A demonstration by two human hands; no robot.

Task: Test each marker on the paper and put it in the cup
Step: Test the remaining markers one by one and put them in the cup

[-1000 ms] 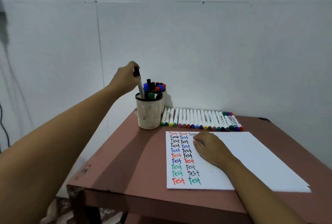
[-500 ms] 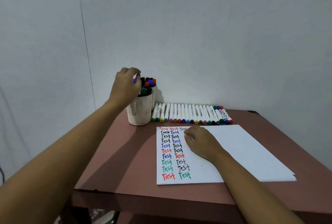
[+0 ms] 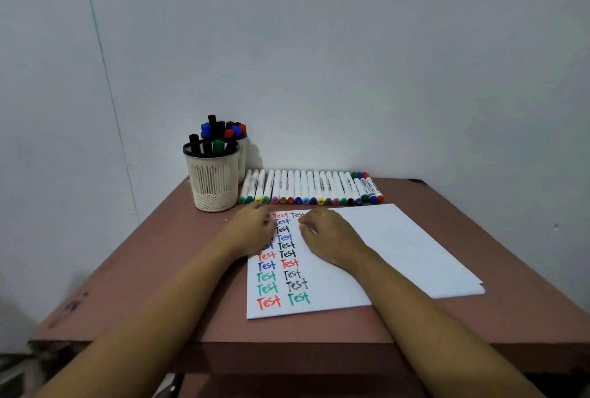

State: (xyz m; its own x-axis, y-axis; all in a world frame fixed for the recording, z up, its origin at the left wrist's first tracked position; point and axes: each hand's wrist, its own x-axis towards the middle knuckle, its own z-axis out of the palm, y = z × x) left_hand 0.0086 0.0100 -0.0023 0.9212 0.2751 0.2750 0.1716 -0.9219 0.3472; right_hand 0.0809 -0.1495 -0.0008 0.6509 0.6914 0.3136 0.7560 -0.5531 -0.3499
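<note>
Markers (image 3: 311, 188) lie in a row along the far edge of the worktop (image 3: 153, 270), just right of the cup (image 3: 213, 185). The left hand (image 3: 255, 230), blurred, hangs over the far-left corner of the paper (image 3: 399, 247); whether it grips anything cannot be told. The right hand (image 3: 330, 238) rests on the paper, fingers loosely curled, holding nothing.

A cream cup (image 3: 213, 180) with a black rim, vertical slats and a mesh-patterned base holds markers (image 3: 218, 146) capped black and green. A second cup (image 3: 242, 158) shows blue, red and black caps. White-barrelled markers (image 3: 311, 187), capped green, yellow, pink, red, blue and black, line a reddish-brown surface (image 3: 159, 270). "Test" repeats in red, blue, black and green on white paper (image 3: 399, 244), against a pale grey wall (image 3: 319, 62).
</note>
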